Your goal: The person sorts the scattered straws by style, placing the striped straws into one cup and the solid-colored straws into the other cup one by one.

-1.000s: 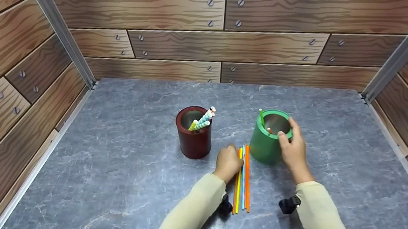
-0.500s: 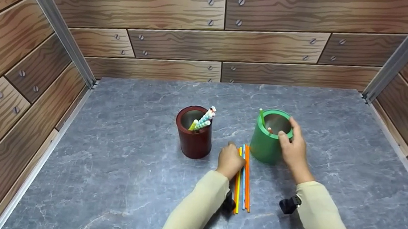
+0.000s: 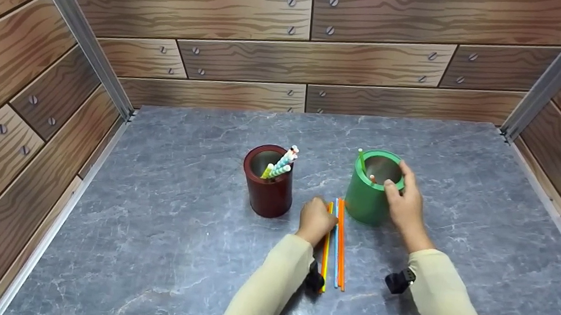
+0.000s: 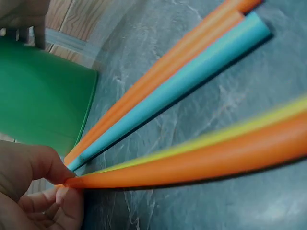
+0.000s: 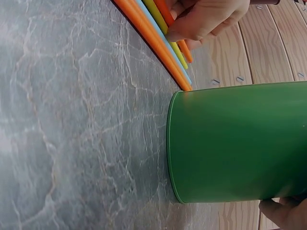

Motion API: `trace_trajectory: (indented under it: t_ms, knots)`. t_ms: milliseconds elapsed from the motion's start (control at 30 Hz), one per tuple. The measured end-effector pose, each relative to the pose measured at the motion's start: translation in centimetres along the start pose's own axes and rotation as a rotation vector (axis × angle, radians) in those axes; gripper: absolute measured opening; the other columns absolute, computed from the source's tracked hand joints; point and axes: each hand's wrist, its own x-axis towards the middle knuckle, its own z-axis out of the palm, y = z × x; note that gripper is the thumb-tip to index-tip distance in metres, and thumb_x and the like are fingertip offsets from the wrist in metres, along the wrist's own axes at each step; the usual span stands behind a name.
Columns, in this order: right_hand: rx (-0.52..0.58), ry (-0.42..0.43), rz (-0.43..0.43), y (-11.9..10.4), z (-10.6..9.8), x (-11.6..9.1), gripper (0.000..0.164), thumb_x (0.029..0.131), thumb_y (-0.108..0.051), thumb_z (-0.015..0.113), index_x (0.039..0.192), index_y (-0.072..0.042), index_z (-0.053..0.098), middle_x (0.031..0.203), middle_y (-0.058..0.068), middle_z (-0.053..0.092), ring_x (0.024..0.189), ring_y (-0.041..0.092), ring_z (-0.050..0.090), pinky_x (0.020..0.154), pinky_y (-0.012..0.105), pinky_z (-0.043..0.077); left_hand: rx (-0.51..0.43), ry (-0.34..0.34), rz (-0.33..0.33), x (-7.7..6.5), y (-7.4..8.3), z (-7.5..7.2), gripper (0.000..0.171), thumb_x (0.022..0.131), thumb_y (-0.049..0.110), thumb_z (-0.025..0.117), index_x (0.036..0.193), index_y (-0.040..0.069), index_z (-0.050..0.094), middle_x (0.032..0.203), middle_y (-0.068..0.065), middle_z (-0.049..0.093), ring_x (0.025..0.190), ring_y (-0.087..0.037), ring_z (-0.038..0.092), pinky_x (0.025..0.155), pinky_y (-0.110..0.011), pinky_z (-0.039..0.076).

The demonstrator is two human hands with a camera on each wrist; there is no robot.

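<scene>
With thumb and fingers, my left hand (image 3: 316, 221) pinches an orange straw (image 4: 201, 167) and the yellow straw (image 4: 216, 136) beside it, low over the table. Just right of them lie a blue straw (image 3: 336, 262) and other orange straws (image 3: 341, 252), which the hand does not grip. My right hand (image 3: 405, 207) grips the rim of the upright green cup (image 3: 364, 201), thumb toward me. Inside that cup stand a green straw (image 3: 362, 160) and an orange-red one (image 3: 372, 178). The left fingertips are hidden in the head view.
Left of the hands, an upright dark red cup (image 3: 270, 196) holds several patterned straws (image 3: 282, 163) leaning right. The grey marbled table (image 3: 172, 194) is bounded by wood-patterned walls (image 3: 248, 60) at the back and sides.
My left hand has shifted slightly right, and the orange and yellow straws under it now lie closer together. The right hand and green cup have stayed in place.
</scene>
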Motion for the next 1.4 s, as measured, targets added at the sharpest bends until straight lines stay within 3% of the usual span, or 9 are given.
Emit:
trace_trajectory:
  t_ms: [267, 567, 867, 967, 1200, 1333, 1400]
  knots:
    - [0.005, -0.007, -0.007, 0.0, 0.1, 0.0, 0.058, 0.089, -0.013, 0.047, 0.143, -0.001, 0.029, 0.145, 0.021, 0.032, 0.133, 0.035, 0.030, 0.106, 0.049, 0.027, -0.131, -0.020, -0.107, 0.5, -0.6, -0.4, 0.013, 0.068, 0.010, 0.074, 0.074, 0.011, 0.062, 0.070, 0.002, 0.057, 0.068, -0.015, 0.050, 0.063, -0.024, 0.044]
    - [0.003, -0.013, -0.009, 0.0, 0.1, 0.2, 0.058, 0.090, -0.014, 0.046, 0.144, -0.001, 0.028, 0.146, 0.022, 0.031, 0.133, 0.036, 0.029, 0.105, 0.050, 0.027, -0.243, 0.006, -0.106, 0.3, -1.1, -1.0, 0.009, 0.069, 0.007, 0.068, 0.076, 0.010, 0.064, 0.072, 0.002, 0.058, 0.067, -0.013, 0.050, 0.061, -0.022, 0.042]
    - [-0.003, -0.015, -0.005, 0.1, 0.0, 0.1, 0.058, 0.090, -0.015, 0.046, 0.144, -0.002, 0.028, 0.146, 0.021, 0.031, 0.134, 0.035, 0.029, 0.106, 0.050, 0.027, -0.496, 0.001, -0.139, 0.2, -0.9, -1.7, 0.017, 0.070, 0.001, 0.066, 0.086, 0.004, 0.063, 0.067, 0.000, 0.059, 0.049, -0.009, 0.048, 0.046, -0.021, 0.042]
    - [-0.004, -0.011, -0.002, 0.1, -0.1, 0.2, 0.058, 0.090, -0.015, 0.047, 0.144, -0.002, 0.028, 0.146, 0.021, 0.031, 0.134, 0.035, 0.029, 0.106, 0.049, 0.026, -0.535, 0.003, -0.132, 0.2, -0.3, -2.3, 0.020, 0.070, -0.001, 0.063, 0.089, 0.004, 0.063, 0.063, 0.001, 0.056, 0.047, -0.009, 0.047, 0.045, -0.021, 0.041]
    - [-0.005, -0.002, -0.015, 0.0, -0.1, 0.0, 0.057, 0.090, -0.013, 0.048, 0.143, 0.000, 0.030, 0.145, 0.023, 0.032, 0.134, 0.037, 0.029, 0.107, 0.050, 0.025, -0.499, 0.072, -0.052, 0.3, 1.2, -4.0, 0.025, 0.068, 0.001, 0.062, 0.092, 0.008, 0.065, 0.070, -0.001, 0.062, 0.057, -0.008, 0.049, 0.052, -0.019, 0.040]
    - [-0.008, 0.001, -0.015, 0.1, -0.1, 0.0, 0.057, 0.089, -0.013, 0.048, 0.142, 0.000, 0.030, 0.145, 0.022, 0.033, 0.133, 0.037, 0.029, 0.106, 0.050, 0.025, -0.565, 0.087, -0.015, 0.1, 2.3, -5.0, 0.026, 0.069, -0.001, 0.060, 0.093, 0.008, 0.063, 0.069, -0.002, 0.061, 0.053, -0.007, 0.050, 0.050, -0.019, 0.043]
    - [-0.002, 0.001, -0.013, 0.1, -0.1, 0.0, 0.058, 0.089, -0.013, 0.047, 0.142, 0.000, 0.030, 0.145, 0.022, 0.033, 0.133, 0.036, 0.030, 0.106, 0.050, 0.026, -0.642, 0.086, 0.004, 0.0, 2.8, -5.4, 0.028, 0.069, -0.004, 0.059, 0.095, 0.006, 0.062, 0.067, -0.002, 0.060, 0.051, -0.007, 0.051, 0.049, -0.021, 0.046]
